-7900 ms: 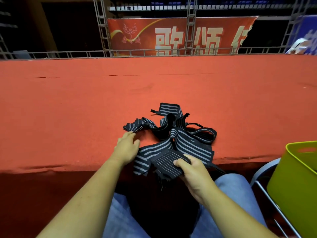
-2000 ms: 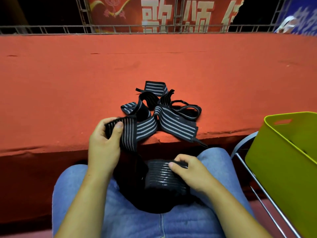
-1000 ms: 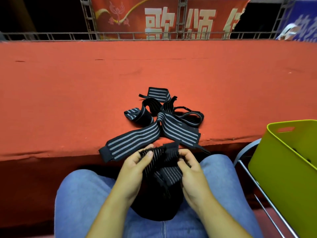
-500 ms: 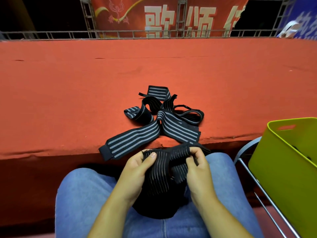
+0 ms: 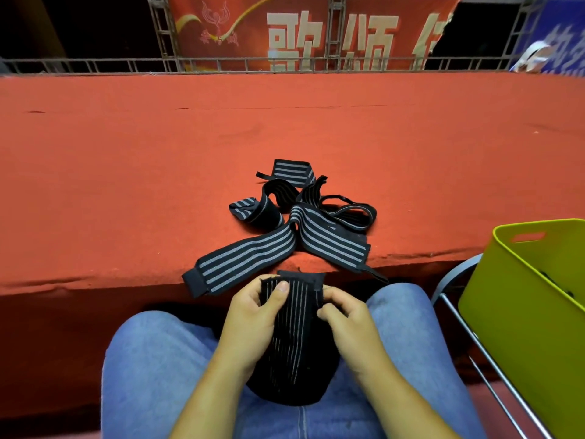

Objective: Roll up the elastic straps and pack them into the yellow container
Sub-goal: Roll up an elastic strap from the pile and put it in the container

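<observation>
A black elastic strap with thin grey stripes (image 5: 294, 337) lies over my lap, its top end held between both hands. My left hand (image 5: 253, 318) grips its left edge with the thumb on top. My right hand (image 5: 348, 324) pinches its right edge. A tangle of black and grey striped straps (image 5: 304, 223) lies on the red carpeted ledge (image 5: 126, 172) in front of me, with one flat end hanging over the front edge. The yellow container (image 5: 531, 299) stands to my right, beside my knee.
A metal chair frame (image 5: 459, 315) runs under the yellow container. Behind the red ledge there is a metal railing (image 5: 95, 63) and a red banner (image 5: 300, 30). My legs in blue jeans (image 5: 152, 369) fill the lower view.
Both hands have drawn the strap's top end flat and upright over my lap, where half a second ago it was bunched and folded. The pile on the ledge has not moved.
</observation>
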Tool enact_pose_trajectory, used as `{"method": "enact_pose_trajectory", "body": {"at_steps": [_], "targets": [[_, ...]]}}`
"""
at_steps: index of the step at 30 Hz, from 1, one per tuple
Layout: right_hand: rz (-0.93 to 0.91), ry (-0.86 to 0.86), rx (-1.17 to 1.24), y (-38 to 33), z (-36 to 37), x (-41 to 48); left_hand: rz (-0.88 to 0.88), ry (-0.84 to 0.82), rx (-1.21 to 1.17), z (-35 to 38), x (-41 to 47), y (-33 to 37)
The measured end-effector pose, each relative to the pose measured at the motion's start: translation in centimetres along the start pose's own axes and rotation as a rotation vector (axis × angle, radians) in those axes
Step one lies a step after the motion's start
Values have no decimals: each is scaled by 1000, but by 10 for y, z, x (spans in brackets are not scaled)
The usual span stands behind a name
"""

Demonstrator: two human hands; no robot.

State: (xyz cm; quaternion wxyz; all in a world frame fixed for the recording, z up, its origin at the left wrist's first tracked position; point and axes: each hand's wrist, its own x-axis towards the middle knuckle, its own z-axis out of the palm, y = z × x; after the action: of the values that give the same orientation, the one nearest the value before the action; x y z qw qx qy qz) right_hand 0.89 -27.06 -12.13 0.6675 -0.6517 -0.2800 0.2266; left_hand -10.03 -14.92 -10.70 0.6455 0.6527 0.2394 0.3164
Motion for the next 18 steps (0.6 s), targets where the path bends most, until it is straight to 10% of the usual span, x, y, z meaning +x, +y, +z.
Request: {"method": "enact_pose_trajectory", "body": {"at_steps": [18], "targets": [[65,57,157,-5,-8,3,38,-25,64,-5,-4,6]]}}
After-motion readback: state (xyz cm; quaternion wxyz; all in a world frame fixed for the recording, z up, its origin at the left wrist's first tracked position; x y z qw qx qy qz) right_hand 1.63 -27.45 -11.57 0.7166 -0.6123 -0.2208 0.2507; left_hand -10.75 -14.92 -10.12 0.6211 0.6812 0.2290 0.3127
